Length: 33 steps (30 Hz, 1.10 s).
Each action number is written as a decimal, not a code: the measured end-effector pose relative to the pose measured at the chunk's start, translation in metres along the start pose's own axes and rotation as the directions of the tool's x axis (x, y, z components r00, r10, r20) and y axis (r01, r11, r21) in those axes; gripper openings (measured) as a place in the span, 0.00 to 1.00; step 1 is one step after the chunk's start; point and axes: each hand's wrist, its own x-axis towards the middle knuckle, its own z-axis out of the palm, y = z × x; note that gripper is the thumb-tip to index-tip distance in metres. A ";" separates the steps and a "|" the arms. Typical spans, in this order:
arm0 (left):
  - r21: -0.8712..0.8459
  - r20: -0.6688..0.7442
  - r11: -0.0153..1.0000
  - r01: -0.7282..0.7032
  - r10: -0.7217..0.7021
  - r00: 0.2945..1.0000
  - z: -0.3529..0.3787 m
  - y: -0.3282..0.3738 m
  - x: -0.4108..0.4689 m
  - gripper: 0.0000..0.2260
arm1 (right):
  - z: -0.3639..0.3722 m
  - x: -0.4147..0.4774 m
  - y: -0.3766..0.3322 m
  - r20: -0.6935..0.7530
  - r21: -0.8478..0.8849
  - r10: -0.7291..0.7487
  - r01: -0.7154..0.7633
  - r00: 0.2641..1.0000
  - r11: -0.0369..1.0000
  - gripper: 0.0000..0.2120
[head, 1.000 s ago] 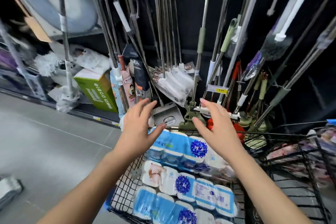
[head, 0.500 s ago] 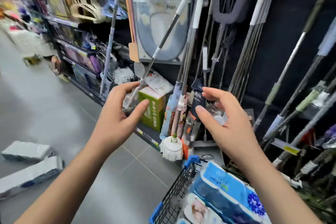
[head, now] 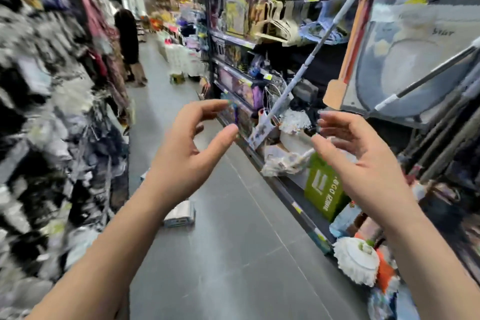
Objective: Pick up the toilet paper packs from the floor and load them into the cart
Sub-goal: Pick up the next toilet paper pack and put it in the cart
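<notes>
Toilet paper pack flat on the grey floor, mid-aisle, left of centre; cart not in view.

Left hand and right hand are both raised and empty, palms facing, fingers loosely curved. They look set apart to take a pack by its two ends. The pack lies just past the left forearm, well below and apart from both hands, so a stoop is likely needed. A pale shape farther off, half hidden by the left wrist, may be another pack; cannot tell. On the right, a low shelf carries a green box, with a white mop head jutting out nearby and a mop pole leaning out. Blurred rack on the left. A person stands far down the aisle.
</notes>
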 end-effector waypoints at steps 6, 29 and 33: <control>0.019 -0.092 0.995 0.098 -0.096 0.991 -0.055 -0.052 0.004 0.20 | 0.085 0.040 -0.003 0.130 0.082 -0.080 0.070 0.988 0.994 0.15; 0.113 -0.253 0.967 0.227 -0.193 0.948 0.010 -0.244 0.291 0.23 | 0.212 0.385 0.185 0.264 0.397 -0.075 -0.038 0.962 0.917 0.12; 0.126 -0.273 0.958 0.259 -0.218 0.937 0.018 -0.280 0.325 0.22 | 0.238 0.435 0.217 0.309 0.418 -0.088 -0.052 0.947 0.907 0.11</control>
